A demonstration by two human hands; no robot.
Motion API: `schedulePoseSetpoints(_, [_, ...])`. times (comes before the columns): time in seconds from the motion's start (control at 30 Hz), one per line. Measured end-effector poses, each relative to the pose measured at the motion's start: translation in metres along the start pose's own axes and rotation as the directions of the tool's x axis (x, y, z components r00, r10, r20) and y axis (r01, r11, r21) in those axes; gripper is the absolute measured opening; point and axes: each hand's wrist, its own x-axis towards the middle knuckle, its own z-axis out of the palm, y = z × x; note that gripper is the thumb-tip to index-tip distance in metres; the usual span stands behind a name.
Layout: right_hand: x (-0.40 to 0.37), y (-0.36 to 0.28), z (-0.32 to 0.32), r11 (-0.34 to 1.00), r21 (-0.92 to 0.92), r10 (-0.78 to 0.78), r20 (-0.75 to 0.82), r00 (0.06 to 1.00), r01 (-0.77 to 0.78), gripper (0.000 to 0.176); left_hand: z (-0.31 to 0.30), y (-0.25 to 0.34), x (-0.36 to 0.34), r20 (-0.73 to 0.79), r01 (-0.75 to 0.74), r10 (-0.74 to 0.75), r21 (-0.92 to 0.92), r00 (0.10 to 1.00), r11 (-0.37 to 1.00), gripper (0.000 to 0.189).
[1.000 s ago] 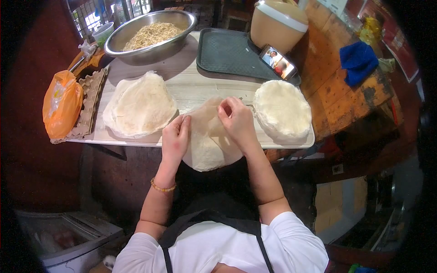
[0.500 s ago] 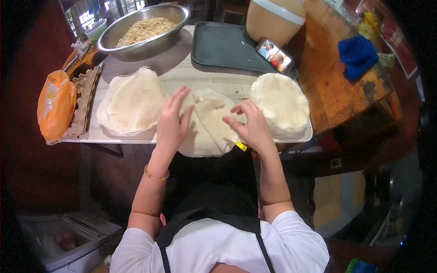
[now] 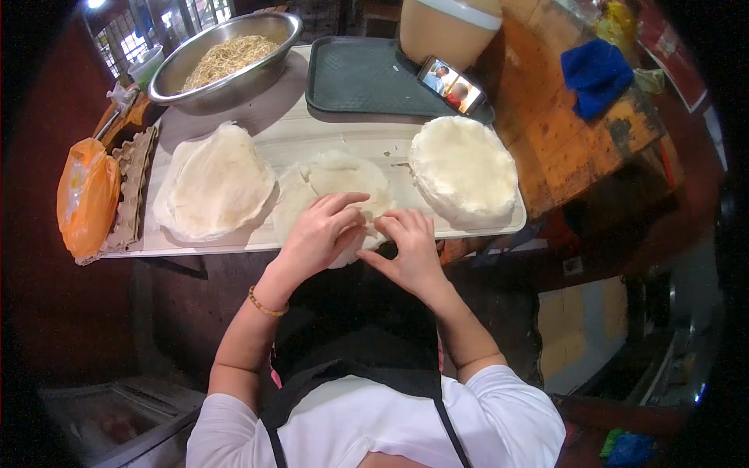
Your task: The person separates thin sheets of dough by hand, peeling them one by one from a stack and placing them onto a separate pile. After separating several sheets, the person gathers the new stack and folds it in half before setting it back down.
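A thin round spring roll wrapper [image 3: 343,173], with a folded or overlapping edge, lies at the front middle of the pale board, its near side reaching past the board's edge. Over its near part, my left hand [image 3: 321,234] has its fingers curled and thumb drawn in, pinching at the wrapper; the exact grip is partly hidden. Close beside it, my right hand [image 3: 407,248] touches the wrapper's near right side, thumb and fingers apart. One stack of wrappers [image 3: 212,183] sits to the left, and a thicker, rounder wrapper stack [image 3: 463,168] to the right.
At the back left stands a steel bowl [image 3: 226,90] of bean sprouts [image 3: 230,62]. A dark tray [image 3: 351,74], a propped phone [image 3: 452,84] and a tan container [image 3: 449,35] are behind. An orange bag [image 3: 87,199] and egg carton [image 3: 134,183] flank the left; a blue cloth [image 3: 597,76] lies right.
Both hands have come down and closer together at the wrapper's near edge; the left fingers have curled in. The whole view has shifted slightly, with things appearing further left.
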Motion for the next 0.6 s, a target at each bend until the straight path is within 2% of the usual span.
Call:
schedulePoseSetpoints(0.13, [0.003,-0.003,0.007,1.000,0.014,0.028,-0.014,1.000,-0.028,0.034,0.008,0.003,-0.006,-0.083,0.056,-0.051,0.060,0.995,0.997,0.013])
schedulePoseSetpoints(0.27, [0.006,-0.002,0.010,0.993,0.088,0.075,-0.015,0.997,-0.074,0.021,0.010,0.007,-0.012,-0.149,0.048,-0.036,0.080,0.988,0.996,0.013])
schedulePoseSetpoints(0.33, [0.006,0.000,0.012,0.989,0.106,0.105,0.010,0.994,-0.105,0.018,0.014,0.019,-0.018,-0.272,0.243,-0.271,-0.131,0.923,0.961,0.022])
schedulePoseSetpoints(0.37, [0.005,0.002,0.014,0.982,0.143,0.120,0.013,0.993,-0.121,0.016,0.016,0.023,-0.023,-0.273,0.243,-0.271,-0.132,0.923,0.961,0.022])
schedulePoseSetpoints(0.43, [0.006,0.004,0.016,0.974,0.179,0.136,0.017,0.991,-0.137,0.015,0.020,0.032,-0.033,-0.196,0.143,-0.131,0.049,0.972,0.988,0.031])
schedulePoseSetpoints(0.47, [0.006,0.004,0.017,0.945,0.257,0.199,0.035,0.979,-0.202,0.014,0.022,0.037,-0.036,-0.148,0.125,-0.109,0.100,0.983,0.987,0.040])
schedulePoseSetpoints(0.5, [0.006,0.003,0.017,0.905,0.332,0.261,0.062,0.963,-0.266,0.014,0.026,0.038,-0.038,-0.148,0.130,-0.115,0.097,0.982,0.987,0.040])
schedulePoseSetpoints(0.57, [0.004,0.004,0.022,0.892,0.364,0.277,0.027,0.961,-0.267,0.013,0.038,0.038,-0.042,-0.233,0.133,-0.084,0.205,0.969,0.970,0.044])
schedulePoseSetpoints(0.6, [0.004,0.004,0.024,0.880,0.395,0.293,-0.014,0.956,-0.263,0.012,0.043,0.038,-0.044,-0.266,0.170,-0.107,0.227,0.958,0.959,0.036])
